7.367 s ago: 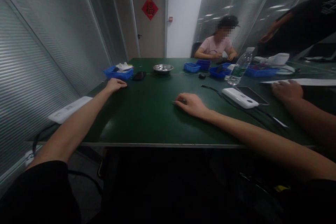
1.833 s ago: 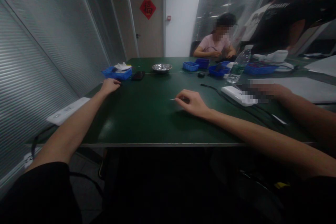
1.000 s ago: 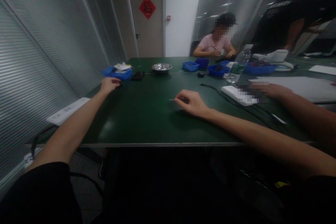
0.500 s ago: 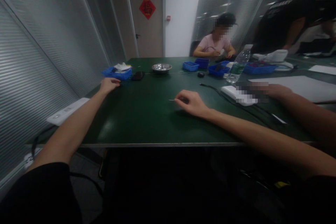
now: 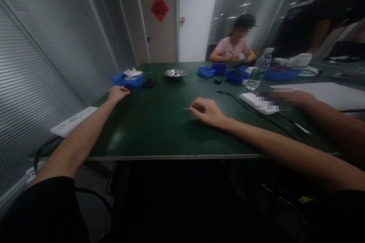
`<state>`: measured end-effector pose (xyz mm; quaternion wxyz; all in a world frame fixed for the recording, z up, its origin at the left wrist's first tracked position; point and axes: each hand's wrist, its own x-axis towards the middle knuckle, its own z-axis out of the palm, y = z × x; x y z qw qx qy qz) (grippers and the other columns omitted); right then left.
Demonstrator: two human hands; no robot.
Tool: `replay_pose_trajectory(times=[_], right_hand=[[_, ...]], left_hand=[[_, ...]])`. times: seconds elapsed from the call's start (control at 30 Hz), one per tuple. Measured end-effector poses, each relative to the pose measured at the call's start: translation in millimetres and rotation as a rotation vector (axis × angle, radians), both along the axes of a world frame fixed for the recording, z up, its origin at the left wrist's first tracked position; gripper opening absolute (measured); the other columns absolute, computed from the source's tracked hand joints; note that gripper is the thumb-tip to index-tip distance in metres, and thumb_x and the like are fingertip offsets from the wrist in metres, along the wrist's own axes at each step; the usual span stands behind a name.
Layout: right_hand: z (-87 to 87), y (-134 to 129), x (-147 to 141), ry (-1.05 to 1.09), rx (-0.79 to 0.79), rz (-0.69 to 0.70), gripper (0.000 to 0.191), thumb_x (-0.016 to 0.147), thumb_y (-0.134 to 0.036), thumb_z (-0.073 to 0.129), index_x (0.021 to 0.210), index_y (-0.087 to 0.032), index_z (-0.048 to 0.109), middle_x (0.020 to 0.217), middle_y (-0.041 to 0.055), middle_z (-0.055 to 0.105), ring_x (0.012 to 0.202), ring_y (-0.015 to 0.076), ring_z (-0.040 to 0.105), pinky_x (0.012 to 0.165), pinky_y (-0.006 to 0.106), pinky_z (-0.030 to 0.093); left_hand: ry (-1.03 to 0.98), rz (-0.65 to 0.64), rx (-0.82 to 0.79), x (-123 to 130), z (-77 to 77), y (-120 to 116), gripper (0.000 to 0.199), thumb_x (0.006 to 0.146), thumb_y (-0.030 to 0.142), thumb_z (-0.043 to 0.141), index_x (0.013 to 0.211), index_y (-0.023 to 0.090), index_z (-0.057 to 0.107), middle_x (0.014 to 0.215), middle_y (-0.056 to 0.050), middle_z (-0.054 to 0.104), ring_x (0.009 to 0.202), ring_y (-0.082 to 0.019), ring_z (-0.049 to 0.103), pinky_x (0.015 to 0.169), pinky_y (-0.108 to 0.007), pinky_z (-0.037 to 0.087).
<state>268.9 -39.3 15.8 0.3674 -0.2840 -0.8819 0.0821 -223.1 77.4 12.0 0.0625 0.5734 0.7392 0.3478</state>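
My right hand (image 5: 208,112) rests on the green table (image 5: 154,133), thumb and fingertips pinched together. A thin, pale, needle-like stick (image 5: 186,109) pokes out of that pinch to the left; its other end is hidden by the fingers. Over at the table's left side lies my left hand (image 5: 118,94), loosely curved, fingers apart, with nothing visible in it. It is just in front of a blue basket (image 5: 128,80) that has white, crumpled material in it. A dark, phone-like object (image 5: 149,82) sits to the right of that hand.
Behind my right hand stands a round metal bowl (image 5: 175,74). Another person's hand (image 5: 302,98) is beside a white box (image 5: 251,100) with black cables. A water bottle (image 5: 258,72) and several blue baskets (image 5: 207,71) are farther back. Someone sits across the table.
My hands and the stick keep their places. Only the view shifts very slightly, and the standing person at the back right has moved a little.
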Motion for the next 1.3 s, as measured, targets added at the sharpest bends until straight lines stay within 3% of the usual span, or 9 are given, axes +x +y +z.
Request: replay_pose_trajectory(times=[0.1, 0.2, 0.3, 0.43, 0.53, 0.73, 1.0, 1.3], right_hand=[[-1.1, 1.2, 0.6, -0.01, 0.005, 0.001, 0.02, 0.1, -0.034, 0.06, 0.094, -0.017, 0.07, 0.091, 0.0062, 0.069, 0.078, 0.0173, 0.061, 0.073, 0.031, 0.046], [-3.7, 4.3, 1.0, -0.038, 0.002, -0.004, 0.021, 0.099, -0.035, 0.06, 0.096, -0.017, 0.07, 0.092, 0.0062, 0.069, 0.078, 0.0172, 0.061, 0.073, 0.031, 0.046], [-5.9, 7.3, 1.2, -0.08, -0.001, -0.02, 0.021, 0.099, -0.037, 0.061, 0.099, -0.018, 0.07, 0.094, 0.0064, 0.068, 0.08, 0.0176, 0.061, 0.073, 0.03, 0.045], [-6.9, 9.2, 1.4, -0.119, -0.015, -0.04, 0.023, 0.099, -0.04, 0.062, 0.102, -0.019, 0.07, 0.097, 0.0068, 0.068, 0.085, 0.0189, 0.062, 0.075, 0.03, 0.045], [-7.7, 9.6, 1.6, -0.164, -0.018, -0.059, 0.021, 0.098, -0.039, 0.063, 0.104, -0.02, 0.07, 0.099, 0.0064, 0.069, 0.084, 0.019, 0.062, 0.075, 0.031, 0.044], [-9.3, 10.1, 1.7, -0.192, -0.02, -0.077, 0.017, 0.093, -0.032, 0.064, 0.105, -0.021, 0.068, 0.099, 0.0049, 0.07, 0.085, 0.0191, 0.063, 0.076, 0.03, 0.043], [-8.1, 10.3, 1.3, -0.19, -0.034, -0.131, 0.014, 0.089, -0.029, 0.065, 0.1, -0.021, 0.069, 0.095, 0.0043, 0.072, 0.08, 0.0195, 0.062, 0.07, 0.03, 0.041], [-8.5, 10.2, 0.8, -0.221, -0.027, -0.147, 0.014, 0.091, -0.03, 0.064, 0.1, -0.022, 0.068, 0.096, 0.0043, 0.072, 0.082, 0.02, 0.063, 0.07, 0.03, 0.041]], left_hand=[[0.023, -0.056, -0.037, 8.3, 0.9, 0.5, 0.021, 0.074, 0.029, 0.086, 0.092, 0.02, 0.083, 0.097, -0.008, 0.081, 0.1, -0.029, 0.072, 0.098, -0.04, 0.053], [-0.015, -0.283, -0.076, 38.1, 1.2, -0.2, 0.028, 0.075, 0.034, 0.084, 0.1, 0.02, 0.083, 0.105, -0.008, 0.081, 0.106, -0.028, 0.071, 0.102, -0.039, 0.05], [-0.071, -0.581, -0.112, 88.4, 0.1, -8.6, 0.034, 0.078, 0.038, 0.082, 0.108, 0.021, 0.083, 0.113, -0.008, 0.08, 0.112, -0.027, 0.07, 0.106, -0.041, 0.049], [-0.141, -0.998, -0.174, 164.2, -1.1, -39.1, 0.039, 0.082, 0.044, 0.081, 0.114, 0.022, 0.081, 0.12, -0.008, 0.077, 0.111, -0.025, 0.07, 0.1, -0.039, 0.051], [-0.192, -1.189, -0.206, 202.8, -1.4, -65.5, 0.04, 0.086, 0.045, 0.08, 0.116, 0.018, 0.079, 0.114, -0.01, 0.077, 0.102, -0.022, 0.07, 0.092, -0.035, 0.053], [-0.187, -1.212, -0.134, 216.3, -6.3, -82.9, 0.038, 0.088, 0.044, 0.078, 0.114, 0.016, 0.079, 0.104, -0.01, 0.077, 0.087, -0.018, 0.069, 0.076, -0.029, 0.051], [-0.032, -1.189, 0.142, 213.4, -10.5, -81.8, 0.027, 0.093, 0.038, 0.074, 0.11, 0.019, 0.082, 0.105, -0.01, 0.077, 0.09, -0.02, 0.07, 0.078, -0.032, 0.053], [0.048, -1.223, 0.188, 213.4, -10.7, -83.6, 0.024, 0.097, 0.032, 0.069, 0.116, 0.022, 0.082, 0.11, -0.011, 0.077, 0.091, -0.02, 0.071, 0.079, -0.032, 0.053]])
